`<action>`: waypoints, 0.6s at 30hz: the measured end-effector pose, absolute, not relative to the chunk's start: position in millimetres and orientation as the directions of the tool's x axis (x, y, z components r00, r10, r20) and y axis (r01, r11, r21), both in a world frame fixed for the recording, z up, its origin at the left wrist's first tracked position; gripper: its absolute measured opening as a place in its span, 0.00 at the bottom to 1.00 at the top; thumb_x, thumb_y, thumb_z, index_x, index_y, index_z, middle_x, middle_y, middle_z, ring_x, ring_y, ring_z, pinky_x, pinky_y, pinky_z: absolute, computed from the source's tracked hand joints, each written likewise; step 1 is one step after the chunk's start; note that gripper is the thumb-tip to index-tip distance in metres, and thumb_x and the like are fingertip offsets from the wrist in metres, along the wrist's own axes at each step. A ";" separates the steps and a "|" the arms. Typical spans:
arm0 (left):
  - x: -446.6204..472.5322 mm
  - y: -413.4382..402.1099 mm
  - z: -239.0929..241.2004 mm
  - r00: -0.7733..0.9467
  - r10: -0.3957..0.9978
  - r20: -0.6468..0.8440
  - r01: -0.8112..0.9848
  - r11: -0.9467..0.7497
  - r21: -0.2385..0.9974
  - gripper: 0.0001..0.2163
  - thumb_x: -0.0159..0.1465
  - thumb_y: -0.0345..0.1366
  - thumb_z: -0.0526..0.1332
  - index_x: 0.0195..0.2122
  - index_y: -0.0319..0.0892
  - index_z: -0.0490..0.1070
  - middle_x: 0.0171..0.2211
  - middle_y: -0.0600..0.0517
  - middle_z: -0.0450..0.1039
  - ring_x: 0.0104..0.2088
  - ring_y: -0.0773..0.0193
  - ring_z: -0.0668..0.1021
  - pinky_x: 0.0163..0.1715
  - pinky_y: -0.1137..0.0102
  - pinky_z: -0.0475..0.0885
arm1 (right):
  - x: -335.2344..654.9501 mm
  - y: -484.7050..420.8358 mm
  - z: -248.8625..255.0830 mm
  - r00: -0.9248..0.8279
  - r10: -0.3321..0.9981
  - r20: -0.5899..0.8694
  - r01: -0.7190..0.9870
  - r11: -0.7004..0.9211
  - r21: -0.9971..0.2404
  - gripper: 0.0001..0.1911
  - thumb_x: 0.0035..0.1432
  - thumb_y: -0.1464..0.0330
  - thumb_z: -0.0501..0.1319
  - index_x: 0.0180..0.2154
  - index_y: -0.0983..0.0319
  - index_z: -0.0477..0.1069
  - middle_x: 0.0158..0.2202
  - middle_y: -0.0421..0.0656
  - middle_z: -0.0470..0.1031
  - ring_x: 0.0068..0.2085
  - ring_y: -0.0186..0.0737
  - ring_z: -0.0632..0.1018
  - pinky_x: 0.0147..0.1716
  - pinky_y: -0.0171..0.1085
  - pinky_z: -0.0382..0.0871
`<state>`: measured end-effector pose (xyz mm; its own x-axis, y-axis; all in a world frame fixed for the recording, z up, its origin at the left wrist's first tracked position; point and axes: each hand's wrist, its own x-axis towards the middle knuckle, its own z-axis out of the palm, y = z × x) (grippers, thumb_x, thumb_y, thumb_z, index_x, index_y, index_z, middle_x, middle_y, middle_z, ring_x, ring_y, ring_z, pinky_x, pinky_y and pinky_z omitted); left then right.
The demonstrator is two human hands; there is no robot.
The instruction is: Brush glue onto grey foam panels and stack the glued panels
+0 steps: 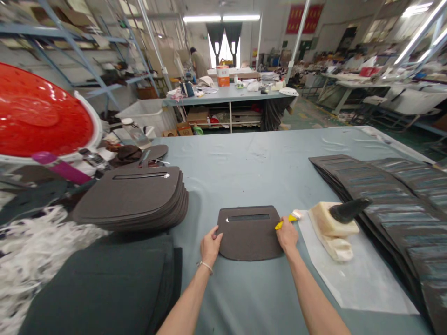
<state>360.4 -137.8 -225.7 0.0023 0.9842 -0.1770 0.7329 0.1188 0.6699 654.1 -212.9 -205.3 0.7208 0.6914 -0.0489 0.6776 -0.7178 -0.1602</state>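
Observation:
A dark brown panel [249,239] with rounded lower corners lies flat on the blue-grey table. Near its top edge runs a zipper slot [248,217] with a pale pull at the left end. My left hand [210,246] pinches the panel's left edge between thumb and fingers. At the right edge, my right hand [288,236] is closed around a small yellow-handled brush [288,220], pale bristles pointing right, and its fingers also touch the panel. To the right of that hand, a cream-coloured container [331,221] with a black cone-shaped piece [350,210] on it rests on a white sheet [366,279].
Similar zippered panels are stacked [139,197] at the left, behind a dark green pile [101,284]. White strips [42,260] heap at the far left, below a red round basin [42,111]. Overlapping dark pieces [384,195] cover the right side. Another worktable [230,95] stands beyond.

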 end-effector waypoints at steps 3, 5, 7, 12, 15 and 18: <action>361.9 -138.6 -224.2 0.010 0.984 -0.176 0.754 0.108 0.648 0.18 0.58 0.41 0.59 0.50 0.47 0.69 0.24 0.55 0.69 0.26 0.68 0.70 0.26 0.74 0.60 | 655.2 -212.8 -205.1 0.707 0.706 -0.047 0.693 -0.704 -0.156 0.11 0.60 0.72 0.49 0.43 0.60 0.64 0.34 0.44 0.72 0.33 0.39 0.75 0.28 0.33 0.57; 362.7 -139.1 -222.7 0.016 0.985 -0.170 0.761 0.098 0.641 0.18 0.58 0.40 0.59 0.50 0.47 0.69 0.25 0.55 0.70 0.27 0.67 0.71 0.27 0.74 0.61 | 656.0 -212.9 -204.2 0.698 0.714 -0.056 0.702 -0.697 -0.143 0.11 0.60 0.71 0.49 0.44 0.60 0.64 0.34 0.44 0.72 0.33 0.38 0.75 0.28 0.33 0.57; 363.3 -139.4 -220.8 0.025 0.985 -0.169 0.766 0.090 0.636 0.18 0.58 0.40 0.59 0.50 0.47 0.68 0.26 0.54 0.71 0.28 0.66 0.72 0.28 0.74 0.61 | 656.7 -213.1 -203.0 0.688 0.723 -0.065 0.713 -0.689 -0.131 0.11 0.60 0.72 0.50 0.44 0.60 0.64 0.34 0.44 0.72 0.33 0.38 0.75 0.28 0.32 0.57; 364.5 -139.3 -216.1 0.045 0.980 -0.193 0.779 0.086 0.620 0.17 0.59 0.40 0.58 0.49 0.47 0.67 0.26 0.54 0.71 0.28 0.65 0.73 0.28 0.73 0.61 | 656.9 -213.4 -200.0 0.669 0.739 -0.080 0.728 -0.674 -0.126 0.11 0.60 0.71 0.50 0.43 0.60 0.65 0.34 0.44 0.71 0.34 0.38 0.75 0.28 0.32 0.57; 365.4 -139.0 -213.0 0.053 0.977 -0.205 0.797 0.082 0.599 0.17 0.59 0.40 0.58 0.50 0.48 0.66 0.27 0.54 0.72 0.30 0.64 0.74 0.28 0.73 0.62 | 656.6 -213.1 -199.0 0.670 0.737 -0.087 0.726 -0.675 -0.129 0.11 0.60 0.71 0.50 0.44 0.60 0.65 0.34 0.44 0.71 0.34 0.38 0.75 0.29 0.32 0.58; 366.5 -138.5 -208.1 0.051 0.973 -0.223 0.826 0.085 0.558 0.17 0.59 0.40 0.58 0.50 0.48 0.65 0.29 0.52 0.73 0.32 0.62 0.75 0.29 0.72 0.63 | 656.9 -212.8 -198.5 0.661 0.747 -0.079 0.736 -0.665 -0.129 0.11 0.60 0.72 0.49 0.44 0.60 0.65 0.34 0.44 0.71 0.34 0.38 0.75 0.28 0.33 0.58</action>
<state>366.5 -138.5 -208.1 0.0510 0.9734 -0.2233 0.8256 0.0847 0.5579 656.9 -212.8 -198.5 0.6606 0.7466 -0.0786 0.7359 -0.6647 -0.1290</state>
